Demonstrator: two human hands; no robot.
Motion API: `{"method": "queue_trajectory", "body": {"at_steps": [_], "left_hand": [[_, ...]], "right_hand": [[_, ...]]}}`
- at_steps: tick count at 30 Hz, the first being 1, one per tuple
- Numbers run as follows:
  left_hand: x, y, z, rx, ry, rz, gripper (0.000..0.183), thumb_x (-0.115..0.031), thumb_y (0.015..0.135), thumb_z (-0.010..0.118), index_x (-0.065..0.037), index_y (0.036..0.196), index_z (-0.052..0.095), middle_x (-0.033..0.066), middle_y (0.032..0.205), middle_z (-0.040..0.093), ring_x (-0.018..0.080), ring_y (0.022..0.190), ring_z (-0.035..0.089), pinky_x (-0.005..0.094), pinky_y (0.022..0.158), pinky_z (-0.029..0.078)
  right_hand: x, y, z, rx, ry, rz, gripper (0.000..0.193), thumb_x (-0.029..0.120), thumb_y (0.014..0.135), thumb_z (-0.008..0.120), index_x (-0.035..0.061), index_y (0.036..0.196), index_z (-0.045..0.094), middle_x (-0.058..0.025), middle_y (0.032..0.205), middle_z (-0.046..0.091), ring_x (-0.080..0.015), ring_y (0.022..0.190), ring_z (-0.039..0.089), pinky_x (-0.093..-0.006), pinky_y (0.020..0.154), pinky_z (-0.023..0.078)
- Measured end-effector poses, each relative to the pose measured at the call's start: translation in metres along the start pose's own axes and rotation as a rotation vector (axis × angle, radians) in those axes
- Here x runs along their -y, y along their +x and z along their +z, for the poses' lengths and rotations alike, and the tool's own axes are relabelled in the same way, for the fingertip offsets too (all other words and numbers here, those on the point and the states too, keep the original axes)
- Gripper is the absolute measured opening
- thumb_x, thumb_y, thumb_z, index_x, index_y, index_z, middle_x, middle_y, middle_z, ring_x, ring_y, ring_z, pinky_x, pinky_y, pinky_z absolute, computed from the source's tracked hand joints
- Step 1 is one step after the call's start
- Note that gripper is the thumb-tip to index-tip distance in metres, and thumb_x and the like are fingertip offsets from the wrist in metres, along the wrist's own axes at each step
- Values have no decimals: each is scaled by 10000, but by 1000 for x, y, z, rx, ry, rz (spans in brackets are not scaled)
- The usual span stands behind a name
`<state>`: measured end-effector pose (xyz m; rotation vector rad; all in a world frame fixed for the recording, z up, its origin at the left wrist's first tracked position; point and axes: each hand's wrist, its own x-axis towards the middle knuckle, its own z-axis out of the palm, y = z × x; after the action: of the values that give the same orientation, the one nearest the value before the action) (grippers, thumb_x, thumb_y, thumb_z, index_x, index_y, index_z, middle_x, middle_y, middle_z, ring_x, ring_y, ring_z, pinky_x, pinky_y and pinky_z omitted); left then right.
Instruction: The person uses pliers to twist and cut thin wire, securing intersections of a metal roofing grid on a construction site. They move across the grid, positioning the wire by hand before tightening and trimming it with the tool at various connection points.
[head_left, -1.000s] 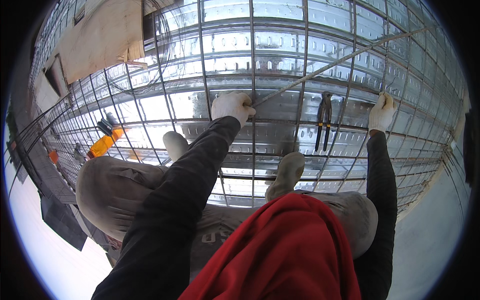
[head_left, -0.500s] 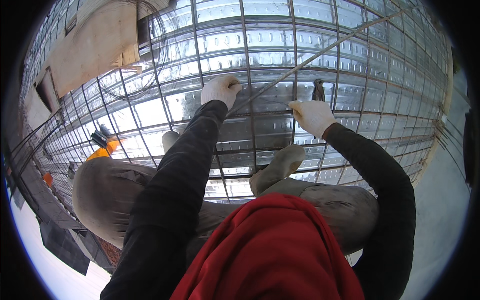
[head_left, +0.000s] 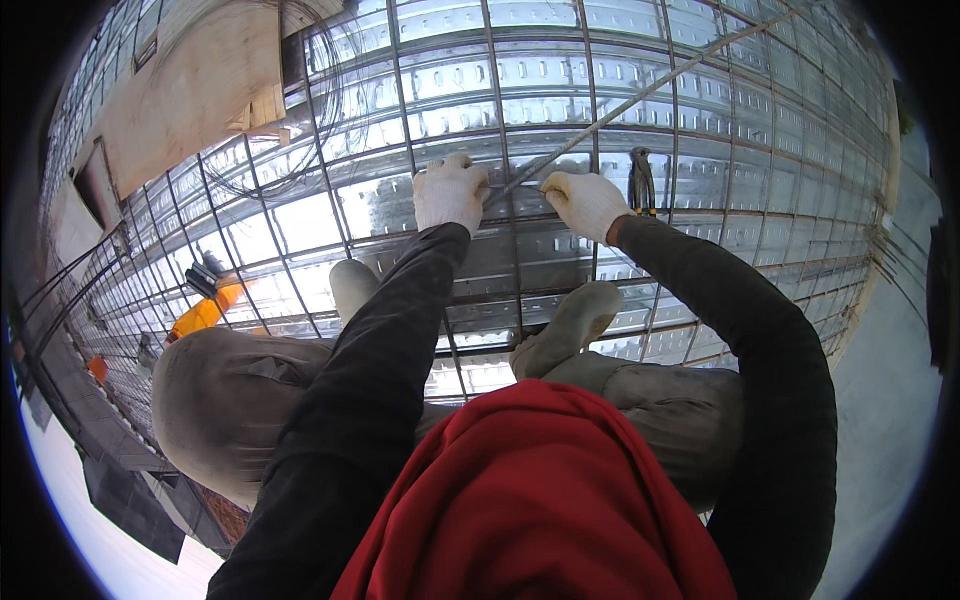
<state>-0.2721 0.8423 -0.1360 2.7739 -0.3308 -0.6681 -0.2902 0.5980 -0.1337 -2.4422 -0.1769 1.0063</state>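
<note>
Both my hands wear white knitted gloves and work over a steel rebar mesh [head_left: 590, 90]. My left hand [head_left: 450, 193] is closed near a bar crossing, thumb and forefinger turned toward the other hand. My right hand [head_left: 588, 206] pinches a thin wire [head_left: 525, 190], which spans the short gap between the hands and appears to run into the left hand's fingers. A loose diagonal bar [head_left: 620, 112] comes down from the upper right to this spot. Dark-handled pliers [head_left: 642, 182] lie on the mesh just right of my right hand.
Corrugated shiny metal decking [head_left: 540, 72] lies beneath the mesh. Plywood sheets [head_left: 190, 100] and a coil of thin wire [head_left: 335, 110] sit at the upper left. An orange tool with a black part [head_left: 205, 312] rests by my left knee. My boot [head_left: 568, 325] stands on the mesh.
My right hand has moved left, closer to my left hand, uncovering the pliers. The left hand has shifted slightly right and turned its back upward.
</note>
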Motion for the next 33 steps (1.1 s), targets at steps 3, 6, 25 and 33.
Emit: {"method": "queue_trajectory", "body": {"at_steps": [3,6,25,33], "left_hand": [[2,-5,1,-30,59,-22,176,-238,947,717,-162,1092,783,49,1189,708,291,1145,674,469,936,539],[-3,1,1,42,153,-82,201,-229,969,697,-114,1121,760,93,1170,709,311,1123,692,470,913,553],[5,-30,1,-87,-321,-401,322,-378,866,801,-165,1107,813,94,1099,758,316,1109,684,482,1026,512],[-15,-16,28,-42,-799,-503,210,-305,915,750,-174,1060,828,51,1078,780,310,1058,697,432,960,546]], "right_hand": [[-1,8,8,-37,62,-41,286,277,1016,546,141,1153,757,-165,1037,766,-391,995,721,-507,895,559],[5,14,6,-28,84,-61,295,282,999,552,126,1115,774,-167,1054,765,-394,1012,715,-497,914,558],[-15,12,19,-6,226,-90,296,283,1000,567,110,1128,770,-179,1076,761,-393,1016,709,-471,922,553],[-8,12,13,-23,251,-138,295,270,1003,575,83,1119,770,-180,1092,762,-388,1016,712,-463,917,558]]}}
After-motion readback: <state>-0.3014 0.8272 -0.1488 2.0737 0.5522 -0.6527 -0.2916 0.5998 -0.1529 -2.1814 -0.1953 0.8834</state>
